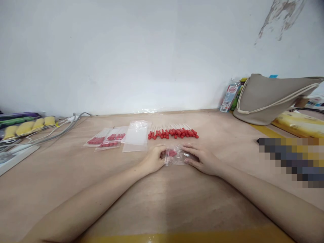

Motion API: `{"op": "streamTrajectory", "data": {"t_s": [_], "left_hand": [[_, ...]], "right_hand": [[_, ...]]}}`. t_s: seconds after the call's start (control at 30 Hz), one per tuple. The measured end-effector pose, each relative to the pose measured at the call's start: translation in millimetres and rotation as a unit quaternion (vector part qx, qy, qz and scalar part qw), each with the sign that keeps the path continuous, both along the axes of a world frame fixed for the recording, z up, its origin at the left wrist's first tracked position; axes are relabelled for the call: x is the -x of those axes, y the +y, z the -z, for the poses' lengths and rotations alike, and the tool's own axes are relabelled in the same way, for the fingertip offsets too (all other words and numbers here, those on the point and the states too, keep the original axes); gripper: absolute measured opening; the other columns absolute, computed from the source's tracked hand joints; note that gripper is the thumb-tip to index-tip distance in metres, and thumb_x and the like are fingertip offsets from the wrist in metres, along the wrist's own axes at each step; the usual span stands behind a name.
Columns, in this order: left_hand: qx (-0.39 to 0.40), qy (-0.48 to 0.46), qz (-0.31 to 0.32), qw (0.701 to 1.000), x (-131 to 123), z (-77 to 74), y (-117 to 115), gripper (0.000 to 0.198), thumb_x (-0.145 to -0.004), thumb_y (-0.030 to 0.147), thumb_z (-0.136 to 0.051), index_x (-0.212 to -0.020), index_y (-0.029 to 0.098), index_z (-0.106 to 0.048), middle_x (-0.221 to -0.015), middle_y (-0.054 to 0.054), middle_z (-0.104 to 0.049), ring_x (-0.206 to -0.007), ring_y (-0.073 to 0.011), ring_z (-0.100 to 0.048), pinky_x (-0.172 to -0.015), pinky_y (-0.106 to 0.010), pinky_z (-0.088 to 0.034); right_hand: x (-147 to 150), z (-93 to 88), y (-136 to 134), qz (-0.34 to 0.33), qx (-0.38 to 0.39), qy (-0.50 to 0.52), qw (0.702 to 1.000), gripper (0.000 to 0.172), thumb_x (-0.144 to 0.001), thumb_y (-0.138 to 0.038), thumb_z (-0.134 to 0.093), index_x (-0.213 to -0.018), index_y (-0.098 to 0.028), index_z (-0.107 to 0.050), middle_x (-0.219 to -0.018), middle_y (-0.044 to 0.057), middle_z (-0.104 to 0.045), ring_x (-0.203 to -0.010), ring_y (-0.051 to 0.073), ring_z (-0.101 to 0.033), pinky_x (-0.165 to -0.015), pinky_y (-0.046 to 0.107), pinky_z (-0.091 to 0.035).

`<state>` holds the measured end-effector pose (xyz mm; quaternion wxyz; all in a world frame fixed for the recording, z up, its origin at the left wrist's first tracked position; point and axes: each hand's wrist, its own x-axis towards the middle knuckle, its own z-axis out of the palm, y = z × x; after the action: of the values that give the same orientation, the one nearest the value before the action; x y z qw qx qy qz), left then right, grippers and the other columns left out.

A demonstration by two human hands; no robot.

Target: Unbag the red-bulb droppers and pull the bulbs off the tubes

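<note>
Head cam: both forearms reach out flat over the table. The left hand is curled and pinching the left end of one small clear bag of red-tipped sticks, which lies mid-table. The right hand lies open, fingers flat on the bag's other end. Behind it there's one row of loose sticks, too packed to count, and to the left two filled bags plus one empty bag.

Both hands, left hand and right hand, press a small clear bag of red-tipped sticks.
</note>
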<state>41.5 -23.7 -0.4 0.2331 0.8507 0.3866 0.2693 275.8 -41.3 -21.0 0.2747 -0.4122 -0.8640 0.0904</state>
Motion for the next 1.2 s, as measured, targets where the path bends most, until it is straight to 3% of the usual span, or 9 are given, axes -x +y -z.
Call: {"op": "streamTrajectory", "data": {"t_s": [0.17,0.27,0.4,0.77,0.87,1.0,1.1,1.2], "left_hand": [[-0.097,0.045,0.001,0.994,2,0.7,-5,0.013,-0.082,0.019,-0.047,-0.090,0.017,-0.058,-0.083,-0.003,-0.052,-0.075,-0.0152,-0.050,-0.068,-0.027,-0.041],[-0.133,0.103,-0.009,0.986,5,1.0,-5,0.006,-0.079,0.018,-0.047,-0.084,0.017,-0.051,-0.081,-0.004,-0.049,-0.075,-0.0168,-0.049,-0.068,-0.029,-0.041],[-0.123,0.158,-0.025,0.979,7,-3.4,-4,0.007,-0.079,0.023,-0.047,-0.077,0.018,-0.045,-0.078,-0.004,-0.047,-0.071,-0.0177,-0.047,-0.064,-0.031,-0.040],[-0.090,0.088,0.003,0.992,10,-4.9,-3,0.007,-0.081,0.019,-0.045,-0.087,0.018,-0.048,-0.082,-0.004,-0.056,-0.076,-0.0165,-0.052,-0.067,-0.029,-0.042],[-0.005,0.032,-0.008,0.999,22,-20.3,5,0.010,-0.081,0.023,-0.047,-0.088,0.018,-0.051,-0.086,-0.004,-0.060,-0.079,-0.0159,-0.058,-0.070,-0.029,-0.046],[0.120,-0.003,-0.043,0.992,59,-62.9,21,0.019,-0.077,0.032,-0.055,-0.088,0.017,-0.055,-0.081,-0.003,-0.063,-0.072,-0.0155,-0.063,-0.066,-0.030,-0.051],[0.083,-0.026,-0.136,0.987,86,-97.3,24,0.022,-0.073,0.033,-0.060,-0.088,0.017,-0.057,-0.080,-0.003,-0.065,-0.074,-0.0167,-0.065,-0.064,-0.028,-0.052],[-0.056,-0.038,-0.225,0.972,91,-113.6,26,0.021,-0.077,0.032,-0.057,-0.091,0.017,-0.057,-0.080,-0.004,-0.066,-0.074,-0.0164,-0.064,-0.064,-0.027,-0.051]], "right_hand": [[-1,3.0,1,-0.005,-0.012,0.013,1.000,0.043,-0.083,-0.037,-0.052,-0.123,-0.022,-0.051,-0.125,0.011,-0.051,-0.116,0.024,-0.048,-0.097,0.044,-0.040],[0,2.1,0,-0.005,-0.009,0.012,1.000,0.043,-0.083,-0.039,-0.051,-0.123,-0.022,-0.051,-0.126,0.011,-0.051,-0.115,0.024,-0.049,-0.096,0.043,-0.041],[1,-0.3,-1,-0.005,-0.004,0.004,1.000,0.042,-0.083,-0.038,-0.051,-0.121,-0.020,-0.053,-0.125,0.011,-0.052,-0.113,0.023,-0.050,-0.095,0.042,-0.042],[0,1.0,-1,-0.002,0.001,0.014,1.000,0.042,-0.083,-0.039,-0.051,-0.121,-0.022,-0.053,-0.125,0.010,-0.052,-0.113,0.023,-0.050,-0.096,0.042,-0.042],[0,1.1,0,0.002,0.001,0.005,1.000,0.042,-0.083,-0.039,-0.051,-0.120,-0.020,-0.054,-0.123,0.010,-0.053,-0.113,0.023,-0.050,-0.096,0.042,-0.042],[0,0.5,0,0.006,0.004,-0.001,1.000,0.043,-0.082,-0.040,-0.051,-0.119,-0.019,-0.055,-0.123,0.011,-0.054,-0.113,0.024,-0.050,-0.096,0.042,-0.042],[0,-0.2,-1,0.010,0.009,-0.006,1.000,0.042,-0.083,-0.040,-0.051,-0.119,-0.018,-0.055,-0.124,0.011,-0.053,-0.113,0.024,-0.050,-0.096,0.042,-0.042],[0,0.1,-1,0.012,0.015,-0.010,1.000,0.043,-0.083,-0.041,-0.050,-0.119,-0.018,-0.055,-0.124,0.011,-0.053,-0.114,0.024,-0.049,-0.096,0.041,-0.041]]}}
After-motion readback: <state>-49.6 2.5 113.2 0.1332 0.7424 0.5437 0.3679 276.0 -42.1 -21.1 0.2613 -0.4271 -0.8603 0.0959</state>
